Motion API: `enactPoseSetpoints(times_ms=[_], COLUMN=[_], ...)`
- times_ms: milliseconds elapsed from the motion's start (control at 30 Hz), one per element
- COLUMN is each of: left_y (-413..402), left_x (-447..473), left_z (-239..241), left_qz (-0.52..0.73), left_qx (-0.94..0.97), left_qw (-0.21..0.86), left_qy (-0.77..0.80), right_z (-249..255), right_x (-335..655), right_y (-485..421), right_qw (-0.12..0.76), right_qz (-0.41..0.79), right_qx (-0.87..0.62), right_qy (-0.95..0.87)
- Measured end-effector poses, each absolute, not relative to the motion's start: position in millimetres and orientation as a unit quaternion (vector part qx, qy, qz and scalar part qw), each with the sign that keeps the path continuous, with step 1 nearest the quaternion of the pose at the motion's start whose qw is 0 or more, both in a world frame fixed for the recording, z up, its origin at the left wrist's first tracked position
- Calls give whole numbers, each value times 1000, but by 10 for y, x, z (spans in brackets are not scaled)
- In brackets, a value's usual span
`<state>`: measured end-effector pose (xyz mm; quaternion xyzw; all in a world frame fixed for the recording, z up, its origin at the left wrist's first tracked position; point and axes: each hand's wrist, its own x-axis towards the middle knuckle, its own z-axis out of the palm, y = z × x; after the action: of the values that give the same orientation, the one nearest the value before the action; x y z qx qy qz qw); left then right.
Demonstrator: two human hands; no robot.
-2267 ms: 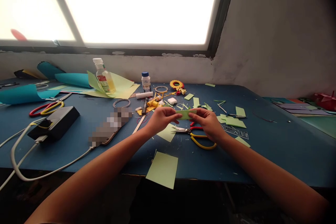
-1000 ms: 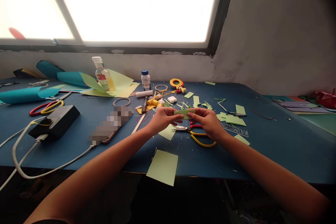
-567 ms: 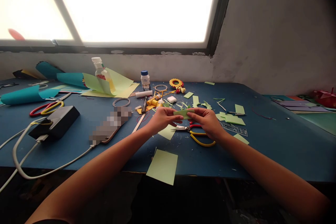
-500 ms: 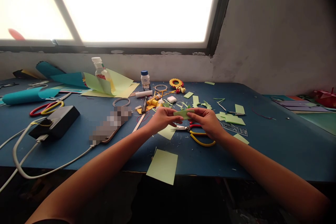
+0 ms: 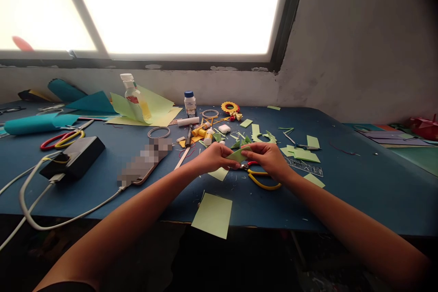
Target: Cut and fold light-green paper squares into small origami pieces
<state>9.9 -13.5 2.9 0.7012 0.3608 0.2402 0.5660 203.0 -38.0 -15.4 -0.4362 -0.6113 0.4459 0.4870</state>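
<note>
Between my two hands is a small piece of light green paper (image 5: 238,154), raised above the table and tilted. My left hand (image 5: 216,157) pinches its left end, and my right hand (image 5: 266,157) pinches its upper right part with thumb and fingers. Below my right hand lies a pair of scissors with yellow and red handles (image 5: 263,185); my hands cover part of the blades. Just beyond my fingers are a green paper ring with a jagged edge (image 5: 263,138) and loose green scraps. A square green sheet (image 5: 214,214) overhangs the table's front edge.
Green paper pieces (image 5: 304,155) and a clear stencil (image 5: 310,169) lie to the right. Further back stand a blue-capped bottle (image 5: 190,104) and a clear bottle (image 5: 132,96). At left are a cabled phone (image 5: 145,164), a black power block (image 5: 73,159) and red-yellow scissors (image 5: 63,140).
The paper in my hands has turned from nearly level to tilted, its right end higher. My left hand has shifted slightly right and down, now covering more of the scissor blades.
</note>
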Motion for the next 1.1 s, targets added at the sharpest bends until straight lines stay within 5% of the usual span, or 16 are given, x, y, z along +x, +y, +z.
enactPoseSetpoints(times_ms=[733, 967, 1033, 1100], left_y=[-251, -275, -278, -289], left_x=[199, 144, 157, 180], left_z=[29, 72, 66, 60], left_qz=[418, 406, 422, 435], left_qx=[645, 648, 642, 642], left_qw=[575, 539, 534, 532], left_qy=[281, 354, 354, 340], right_z=[9, 363, 281, 127], right_x=[1929, 2329, 2310, 2175], right_y=[-491, -308, -303, -353], right_qw=[508, 733, 695, 569], right_qz=[531, 409, 425, 504], right_qx=[-399, -357, -370, -403], right_qy=[-549, -410, -446, -509])
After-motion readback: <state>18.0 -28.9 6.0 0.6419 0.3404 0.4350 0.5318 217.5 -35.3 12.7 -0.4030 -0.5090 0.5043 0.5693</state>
